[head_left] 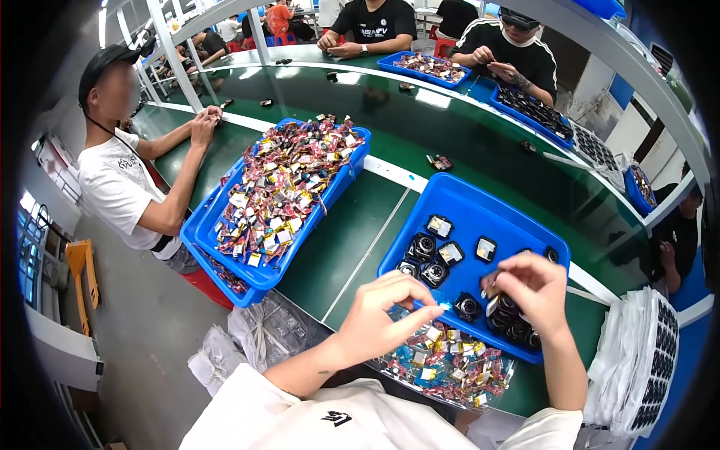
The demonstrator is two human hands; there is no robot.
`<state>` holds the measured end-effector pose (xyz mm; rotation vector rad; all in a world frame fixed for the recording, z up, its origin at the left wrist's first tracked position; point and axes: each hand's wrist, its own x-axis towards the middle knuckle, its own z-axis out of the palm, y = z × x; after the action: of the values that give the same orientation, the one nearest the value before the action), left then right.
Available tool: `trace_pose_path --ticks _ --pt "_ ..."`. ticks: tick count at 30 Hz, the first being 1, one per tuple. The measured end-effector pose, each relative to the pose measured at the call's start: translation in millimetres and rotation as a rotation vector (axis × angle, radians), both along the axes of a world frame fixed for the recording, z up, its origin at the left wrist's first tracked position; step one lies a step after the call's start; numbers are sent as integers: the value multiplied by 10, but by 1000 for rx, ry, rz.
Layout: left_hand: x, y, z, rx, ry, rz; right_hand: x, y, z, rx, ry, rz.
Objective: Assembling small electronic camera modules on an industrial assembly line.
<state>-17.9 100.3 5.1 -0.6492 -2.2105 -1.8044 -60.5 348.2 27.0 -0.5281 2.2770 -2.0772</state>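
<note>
My left hand (390,307) is over the near left edge of a blue tray (480,196), thumb and forefinger pinched together. A tiny pale-blue bit shows at their tips; I cannot make out what it is. My right hand (536,289) is above the tray's right part, its fingers closed on a small electronic part (492,304), partly hidden by the fingers. Black round-faced watch-like casings (433,273) lie in the tray's left part, some showing a silvery inside (486,248). More dark casings (514,326) are heaped below my right hand.
Small circuit boards with batteries (450,360) lie in a clear bag or sheet against my front. A second blue tray (262,277) at left is heaped with similar parts. Stacked black moulded trays (652,367) stand at right. Across the green conveyor (375,105), other people work; one stands at left.
</note>
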Motion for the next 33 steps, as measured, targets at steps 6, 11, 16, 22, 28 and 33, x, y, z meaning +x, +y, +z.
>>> trace_pose_path --ticks 6,11,16,22,28,33 --pt "-34 -263 -139 2 -44 73 -1103 788 -80 110 -132 -482" --pt "-62 -305 -273 54 -213 124 -1615 1275 -417 163 -435 -708" --pt "-55 -332 -261 -13 -156 66 -1946 1757 -790 304 -430 -733" --pt "112 -177 -141 -163 -447 -67 -1593 1457 -498 573 -135 -817" --pt "219 -116 -230 -594 24 -15 -729 560 59 272 76 -438" --pt "171 -155 -271 -463 10 -38 -37 -166 93 271 144 23"
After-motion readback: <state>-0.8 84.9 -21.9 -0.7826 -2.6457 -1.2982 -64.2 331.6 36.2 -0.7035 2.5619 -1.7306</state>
